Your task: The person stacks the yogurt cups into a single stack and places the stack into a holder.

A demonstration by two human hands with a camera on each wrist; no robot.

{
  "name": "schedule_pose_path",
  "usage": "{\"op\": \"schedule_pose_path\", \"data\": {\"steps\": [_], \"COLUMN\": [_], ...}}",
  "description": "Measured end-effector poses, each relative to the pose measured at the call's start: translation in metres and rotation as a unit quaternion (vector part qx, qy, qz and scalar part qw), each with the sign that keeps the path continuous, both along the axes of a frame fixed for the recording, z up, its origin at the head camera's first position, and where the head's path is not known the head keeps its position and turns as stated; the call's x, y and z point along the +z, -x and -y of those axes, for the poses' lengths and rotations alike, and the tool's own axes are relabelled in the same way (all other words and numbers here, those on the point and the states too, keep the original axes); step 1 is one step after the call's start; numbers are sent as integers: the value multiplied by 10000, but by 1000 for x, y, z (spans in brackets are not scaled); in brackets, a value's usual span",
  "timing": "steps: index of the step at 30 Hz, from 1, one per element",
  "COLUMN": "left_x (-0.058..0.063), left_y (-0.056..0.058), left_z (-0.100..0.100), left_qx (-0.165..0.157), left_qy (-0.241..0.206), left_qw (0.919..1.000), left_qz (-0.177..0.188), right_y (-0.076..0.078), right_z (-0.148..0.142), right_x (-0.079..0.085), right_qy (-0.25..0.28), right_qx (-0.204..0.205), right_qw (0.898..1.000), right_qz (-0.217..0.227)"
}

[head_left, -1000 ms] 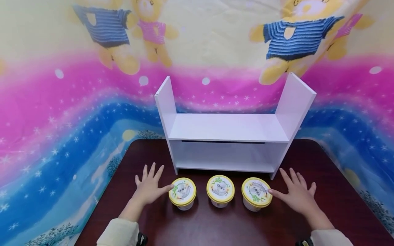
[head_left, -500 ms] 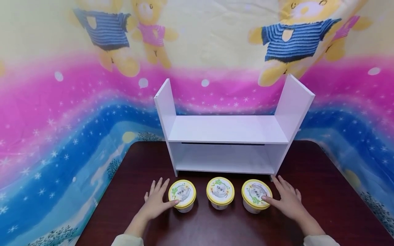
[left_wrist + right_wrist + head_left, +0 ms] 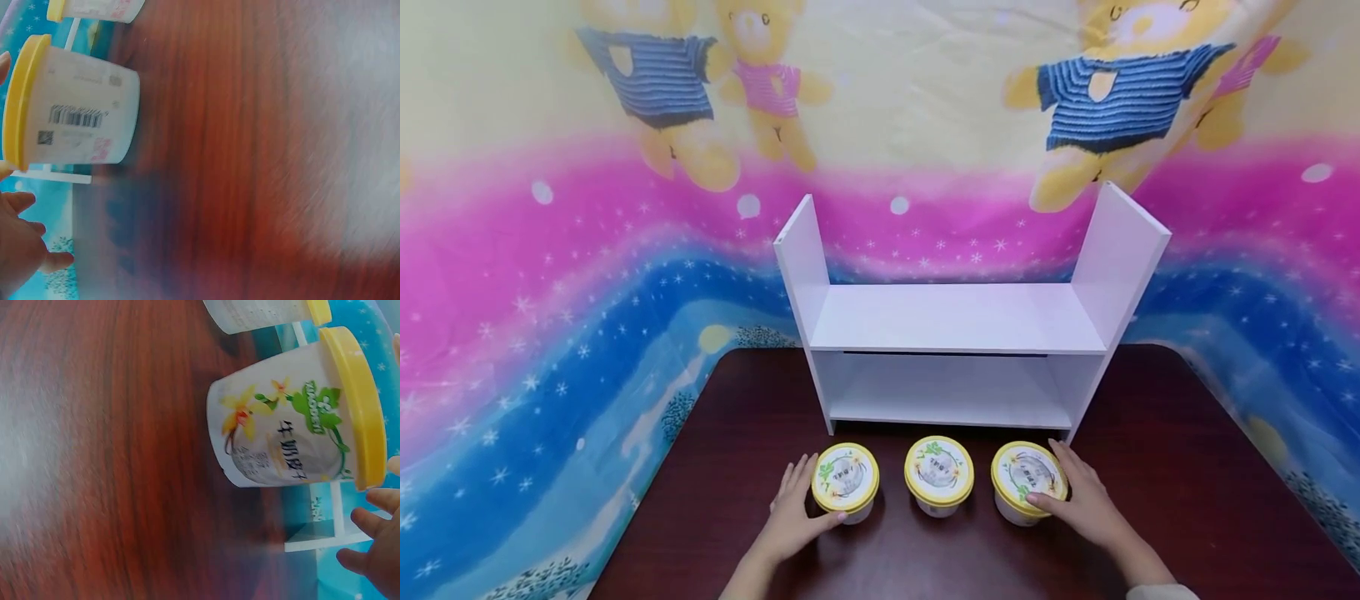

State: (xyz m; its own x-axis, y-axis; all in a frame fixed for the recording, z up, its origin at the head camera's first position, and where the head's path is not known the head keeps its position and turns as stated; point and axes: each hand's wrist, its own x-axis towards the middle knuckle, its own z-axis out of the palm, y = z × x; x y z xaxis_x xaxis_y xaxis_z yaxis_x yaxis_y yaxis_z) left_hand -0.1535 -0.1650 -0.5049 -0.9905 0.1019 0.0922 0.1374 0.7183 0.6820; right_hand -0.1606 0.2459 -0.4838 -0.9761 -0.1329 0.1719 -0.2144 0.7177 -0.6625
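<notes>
Three white paper tubs with yellow-rimmed lids stand upright in a row on the dark wooden table: a left tub (image 3: 846, 477), a middle tub (image 3: 938, 472) and a right tub (image 3: 1028, 479). My left hand (image 3: 792, 518) is spread around the left tub's outer side, its thumb at the front near the lid rim. On the other side, my right hand (image 3: 1088, 504) curves loosely about the right tub, the thumb over its front rim. In both wrist views the fingers are apart, close to the yellow lids; whether they touch is hard to tell. Neither tub is lifted.
Just behind the tubs stands a white two-tier shelf (image 3: 955, 317) with tall side panels. A cloth backdrop (image 3: 895, 167) printed with teddy bears hangs behind and beside the table (image 3: 925, 558).
Both hands have moved inward and down, from beside the outer tubs to around them. Their thumbs have come to the front of the lids. All tubs stand where they were.
</notes>
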Motion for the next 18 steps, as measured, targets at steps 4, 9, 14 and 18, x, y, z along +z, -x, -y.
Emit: {"op": "schedule_pose_path", "data": {"steps": [4,9,14,18], "left_x": [-7,-15,-15,-11], "left_y": [0,-1,-2,-5], "left_z": [-5,-9,-14,-18], "left_qx": [43,202,273,286], "left_qy": [-516,-1152,-1590,-2082], "left_qw": [9982,9929,9868,9775], "left_qz": [-287,-197,-158,-184], "right_y": [2,3,3,3], "right_z": [3,5,6,7], "right_x": [-6,-11,-15,-18], "right_qy": [260,473,767,1031], "right_qx": [78,30,24,39], "right_qw": [9996,9989,9968,9942], "right_qz": [-120,-10,211,314]}}
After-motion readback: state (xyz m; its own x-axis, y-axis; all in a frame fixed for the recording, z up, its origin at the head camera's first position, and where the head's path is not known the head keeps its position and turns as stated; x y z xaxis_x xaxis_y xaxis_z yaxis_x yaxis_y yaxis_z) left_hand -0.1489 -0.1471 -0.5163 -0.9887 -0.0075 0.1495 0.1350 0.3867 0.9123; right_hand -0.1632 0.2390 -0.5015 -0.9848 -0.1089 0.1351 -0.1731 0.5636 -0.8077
